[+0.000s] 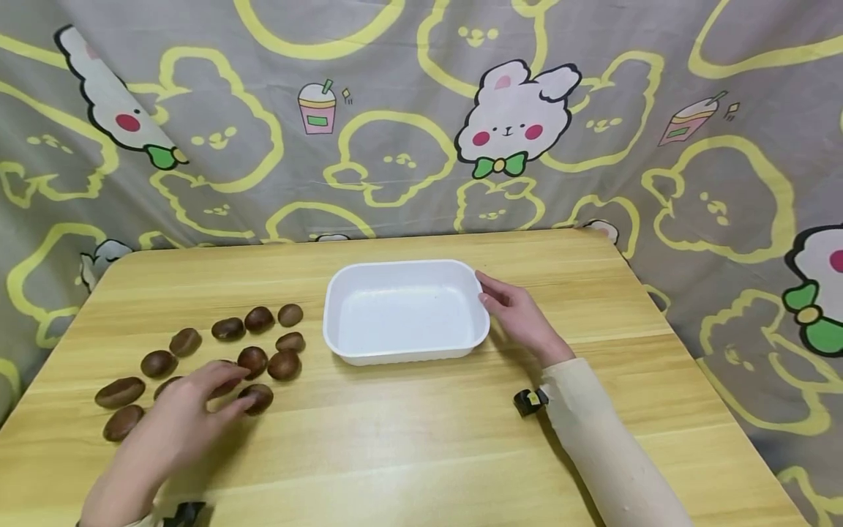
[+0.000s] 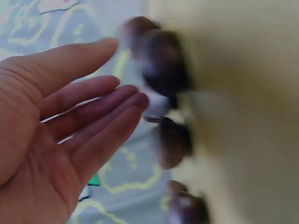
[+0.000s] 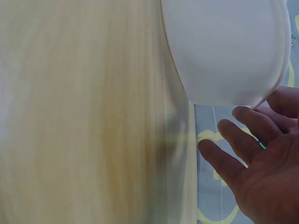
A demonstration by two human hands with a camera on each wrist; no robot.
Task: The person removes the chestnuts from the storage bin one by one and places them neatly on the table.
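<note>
Several brown chestnuts (image 1: 284,364) lie loosely spread on the left of the table. My left hand (image 1: 187,410) hovers over the near ones and partly covers some. In the left wrist view its fingers are extended, with nothing between them, beside blurred chestnuts (image 2: 166,63). A white plastic tray (image 1: 405,355), rectangular with rounded corners, stands mid-table with nothing inside. At the tray's right end is my right hand (image 1: 516,311), thumb and fingers against the outside of the rim. The right wrist view shows loosely extended fingers by the tray's end (image 3: 224,84).
The wooden table (image 1: 408,446) ends at the back against a grey patterned cloth (image 1: 395,88), which also hangs at both sides. A small black device (image 1: 530,401) sits at the right wrist, and another black piece (image 1: 184,514) shows by the left wrist.
</note>
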